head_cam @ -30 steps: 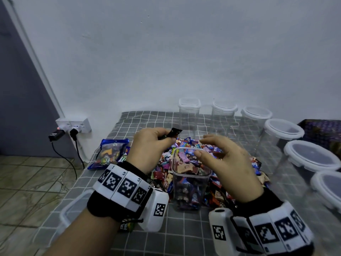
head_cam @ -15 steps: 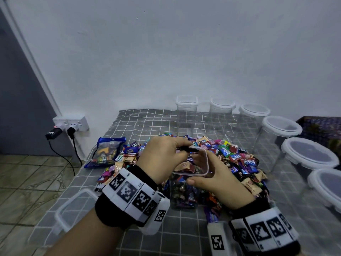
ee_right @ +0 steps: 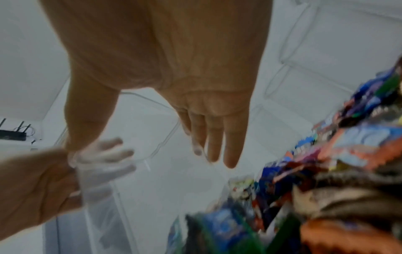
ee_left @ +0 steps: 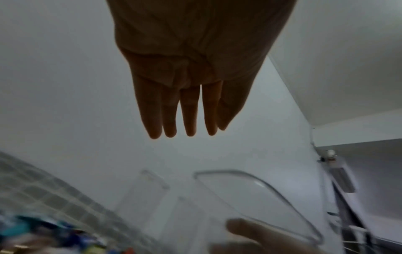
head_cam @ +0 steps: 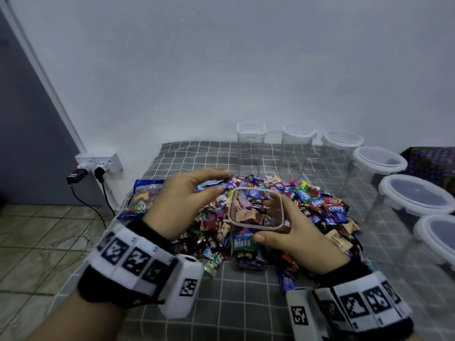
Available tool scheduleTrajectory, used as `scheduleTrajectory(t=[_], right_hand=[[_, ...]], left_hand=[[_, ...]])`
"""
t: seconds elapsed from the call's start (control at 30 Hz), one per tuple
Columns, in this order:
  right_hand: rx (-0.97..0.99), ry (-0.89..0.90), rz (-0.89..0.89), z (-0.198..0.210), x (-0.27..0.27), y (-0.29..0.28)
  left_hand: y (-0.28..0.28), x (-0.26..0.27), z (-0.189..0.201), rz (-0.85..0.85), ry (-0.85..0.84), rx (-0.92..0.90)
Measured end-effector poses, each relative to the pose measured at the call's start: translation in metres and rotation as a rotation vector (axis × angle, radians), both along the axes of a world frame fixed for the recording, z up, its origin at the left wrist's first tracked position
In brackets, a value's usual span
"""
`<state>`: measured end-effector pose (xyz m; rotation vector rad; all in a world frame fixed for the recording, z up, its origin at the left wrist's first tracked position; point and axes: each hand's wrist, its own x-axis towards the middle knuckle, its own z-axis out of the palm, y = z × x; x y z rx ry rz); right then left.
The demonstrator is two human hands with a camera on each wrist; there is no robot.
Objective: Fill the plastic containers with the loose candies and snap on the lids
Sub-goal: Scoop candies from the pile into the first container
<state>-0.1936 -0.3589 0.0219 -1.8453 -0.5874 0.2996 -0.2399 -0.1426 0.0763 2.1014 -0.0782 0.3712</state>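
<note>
A clear square container [head_cam: 256, 226], partly filled with wrapped candies, stands at the near side of a big pile of loose candies [head_cam: 307, 200] on the checked tablecloth [head_cam: 246, 303]. My right hand [head_cam: 268, 222] grips the container near its rim, thumb on the near wall and fingers on the far side. The right wrist view shows the right hand [ee_right: 141, 151] spanning the container's rim [ee_right: 167, 139]. My left hand [head_cam: 221, 182] hovers over the candies just left of the container. In the left wrist view the left hand [ee_left: 185, 132] has straight fingers [ee_left: 191, 111] and holds nothing.
Several empty lidded containers run along the back wall and down the right side, from a square one [head_cam: 251, 143] to a wide round one [head_cam: 416, 195]. A blue candy bag [head_cam: 145, 200] lies at the table's left edge. A wall socket [head_cam: 98, 163] hangs beyond it above tiled floor.
My left hand held a dark candy over the container; now it is empty and has moved left over the pile. My right hand went from touching the rim to gripping the container.
</note>
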Motion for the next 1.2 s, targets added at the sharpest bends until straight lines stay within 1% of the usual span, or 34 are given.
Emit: scheduleTrajectory(t=[0.07, 0.17, 0.2, 0.27, 0.3, 0.37, 0.43, 0.5, 0.53, 0.73, 0.83, 0.97, 1.07, 1.2], right_hand=[[-0.171, -0.091, 0.045, -0.002, 0.002, -0.009], [-0.452, -0.188, 0.039, -0.008, 0.005, -0.023], [-0.547, -0.209, 0.025, -0.009, 0.006, -0.026], [-0.72, -0.227, 0.001, -0.012, 0.006, -0.032], [-0.79, -0.221, -0.011, -0.012, 0.006, -0.034], [-0.873, -0.197, -0.032, -0.011, 0.006, -0.038], [-0.916, -0.18, -0.031, -0.009, 0.006, -0.038], [-0.97, -0.164, -0.02, -0.009, 0.006, -0.038], [-0.997, -0.157, -0.014, -0.009, 0.007, -0.037], [-1.151, -0.144, 0.077, -0.013, 0.009, -0.027], [-1.195, -0.138, 0.112, -0.017, 0.012, -0.02], [-1.199, -0.164, 0.093, -0.025, 0.021, -0.013], [-1.192, -0.187, 0.069, -0.028, 0.026, -0.01], [-1.19, -0.219, 0.032, -0.026, 0.031, -0.008]], left_hand=[[0.027, -0.011, -0.003, 0.084, 0.047, 0.056], [0.059, -0.024, -0.018, 0.127, 0.27, 0.293], [0.066, -0.027, -0.025, 0.109, 0.34, 0.367], [0.073, -0.033, -0.035, 0.021, 0.454, 0.509], [0.074, -0.034, -0.039, -0.025, 0.498, 0.619], [0.075, -0.034, -0.047, -0.089, 0.577, 0.834], [0.071, -0.035, -0.052, -0.103, 0.653, 1.003], [0.067, -0.034, -0.058, -0.1, 0.704, 1.134], [0.064, -0.033, -0.062, -0.103, 0.73, 1.171], [0.05, -0.023, -0.075, -0.082, 0.856, 1.211], [0.047, -0.014, -0.075, -0.074, 0.868, 1.133], [0.044, 0.0, -0.077, -0.06, 0.866, 1.082], [0.041, 0.009, -0.079, -0.032, 0.82, 1.085], [0.039, 0.015, -0.079, 0.009, 0.692, 1.065]])
